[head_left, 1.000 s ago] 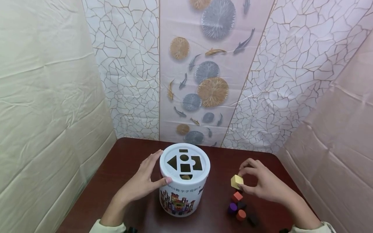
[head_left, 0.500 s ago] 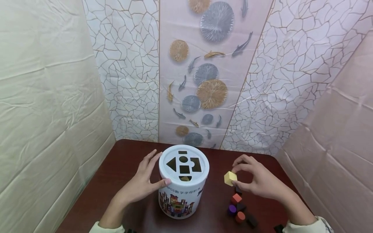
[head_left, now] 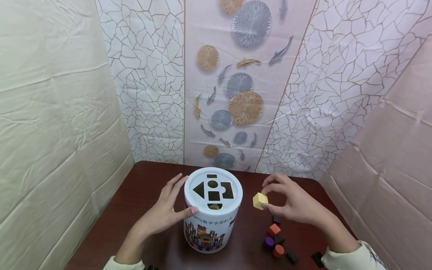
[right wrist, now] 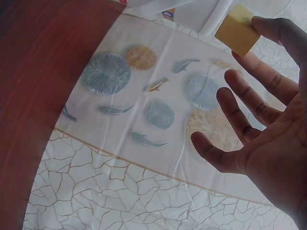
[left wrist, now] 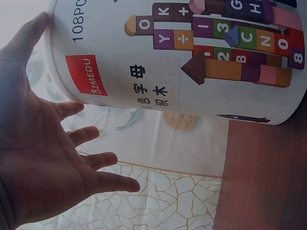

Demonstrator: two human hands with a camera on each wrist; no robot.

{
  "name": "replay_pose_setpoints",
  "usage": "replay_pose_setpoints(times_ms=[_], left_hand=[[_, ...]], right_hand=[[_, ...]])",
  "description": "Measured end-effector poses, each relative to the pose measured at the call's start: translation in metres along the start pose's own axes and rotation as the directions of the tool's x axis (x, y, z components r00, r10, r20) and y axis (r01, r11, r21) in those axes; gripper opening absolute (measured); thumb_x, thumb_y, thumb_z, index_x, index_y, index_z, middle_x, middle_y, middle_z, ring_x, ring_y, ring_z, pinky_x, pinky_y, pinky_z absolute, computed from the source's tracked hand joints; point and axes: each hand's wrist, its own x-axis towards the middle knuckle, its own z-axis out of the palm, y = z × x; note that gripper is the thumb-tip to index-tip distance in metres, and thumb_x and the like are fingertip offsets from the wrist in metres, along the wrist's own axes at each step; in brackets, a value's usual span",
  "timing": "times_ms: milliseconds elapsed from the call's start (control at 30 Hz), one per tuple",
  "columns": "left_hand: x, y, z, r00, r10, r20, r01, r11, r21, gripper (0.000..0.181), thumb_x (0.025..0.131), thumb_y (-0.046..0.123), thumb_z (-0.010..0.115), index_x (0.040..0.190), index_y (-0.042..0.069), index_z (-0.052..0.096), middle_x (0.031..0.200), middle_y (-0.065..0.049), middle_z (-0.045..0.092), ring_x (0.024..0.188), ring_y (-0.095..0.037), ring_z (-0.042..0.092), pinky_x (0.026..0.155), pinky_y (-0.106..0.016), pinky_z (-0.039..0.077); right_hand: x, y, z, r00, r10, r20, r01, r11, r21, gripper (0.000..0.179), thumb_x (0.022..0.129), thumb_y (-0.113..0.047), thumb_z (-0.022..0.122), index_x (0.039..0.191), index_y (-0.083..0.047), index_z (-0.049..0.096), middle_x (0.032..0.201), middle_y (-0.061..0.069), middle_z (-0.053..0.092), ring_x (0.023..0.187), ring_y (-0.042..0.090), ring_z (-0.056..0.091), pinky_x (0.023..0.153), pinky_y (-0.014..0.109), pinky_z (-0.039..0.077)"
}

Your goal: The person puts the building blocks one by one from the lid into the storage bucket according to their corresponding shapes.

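Observation:
A white tub [head_left: 209,228] with a shape-cutout lid [head_left: 198,204] stands on the table, printed with a picture of letter and number blocks. My left hand [head_left: 162,212] rests against its left side, thumb on the lid's rim and fingers spread; the left wrist view shows the same hand [left wrist: 53,148] beside the tub's wall [left wrist: 115,81]. Right of the tub, my right hand [head_left: 293,200] pinches a yellow cube [head_left: 260,201] between thumb and index finger, held above the table. In the right wrist view the cube [right wrist: 238,30] sits at the fingertips, the other fingers loosely extended.
Below my right hand lie a red-orange cube [head_left: 274,230], a purple cylinder [head_left: 268,243], an orange cylinder [head_left: 278,251] and several black blocks [head_left: 291,256]. The dark red table [head_left: 145,180] ends at a patterned cloth [head_left: 222,93] behind. Cream cloth walls flank both sides.
My right hand has moved left toward the tub and slightly up, carrying the yellow cube. The left hand stays at the tub.

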Motion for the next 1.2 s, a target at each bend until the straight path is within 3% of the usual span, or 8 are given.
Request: replay_pose_setpoints(times_ms=[433, 833, 1200], left_hand=[[0.000, 0.000, -0.002, 1.000, -0.012, 0.004, 0.012, 1.000, -0.003, 0.106, 0.092, 0.062, 0.084, 0.175, 0.044, 0.021, 0.185, -0.007, 0.012, 0.169, -0.047, 0.015, 0.116, -0.085, 0.038], [0.000, -0.001, -0.001, 1.000, -0.006, 0.001, 0.006, 1.000, 0.000, 0.106, 0.092, 0.062, 0.084, 0.176, 0.042, 0.022, 0.185, -0.010, 0.013, 0.169, -0.048, 0.015, 0.117, -0.085, 0.038], [0.000, -0.001, -0.001, 1.000, -0.013, 0.004, 0.013, 1.000, 0.005, 0.105, 0.093, 0.063, 0.084, 0.175, 0.044, 0.021, 0.185, -0.008, 0.012, 0.169, -0.048, 0.014, 0.116, -0.085, 0.038]], right_hand=[[0.012, -0.007, 0.000, 0.999, 0.026, 0.036, -0.026, 1.000, 0.009, 0.031, 0.086, -0.017, 0.095, 0.107, -0.032, 0.077, 0.125, -0.007, 0.065, 0.117, 0.010, 0.061, 0.095, 0.041, 0.058], [0.019, -0.010, 0.007, 1.000, 0.001, 0.013, -0.002, 0.999, 0.043, 0.033, 0.086, -0.016, 0.095, 0.109, -0.032, 0.077, 0.126, -0.004, 0.066, 0.118, 0.011, 0.061, 0.098, 0.041, 0.057], [0.026, -0.016, 0.010, 1.000, -0.014, 0.002, 0.013, 0.999, 0.044, 0.031, 0.088, -0.017, 0.094, 0.110, -0.031, 0.077, 0.129, -0.010, 0.063, 0.121, 0.011, 0.060, 0.099, 0.044, 0.056]])
